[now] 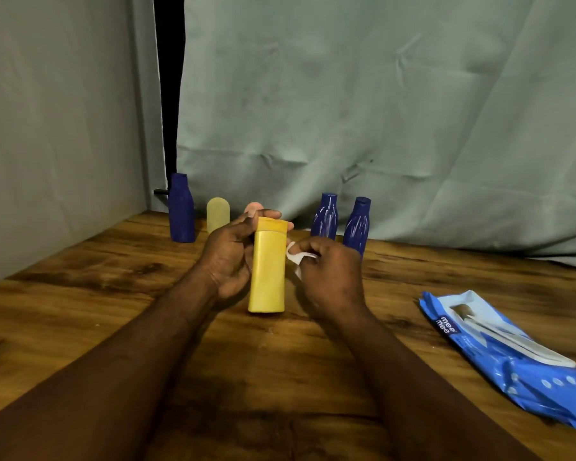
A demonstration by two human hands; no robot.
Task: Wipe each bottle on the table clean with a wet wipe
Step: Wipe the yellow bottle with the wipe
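Yellow bottle [267, 271] in left hand [228, 257] (upright)

**My arms and hands**

Both my forearms are bare, with no sleeves showing up to the frame's edge. My left hand [228, 261] and right hand [330, 277] are gloveless; I see nothing worn on either wrist or my fingers [270, 214].

Yellow bottle [267, 271] upright, held above table, crumpled white wet wipe [296, 257] beside it
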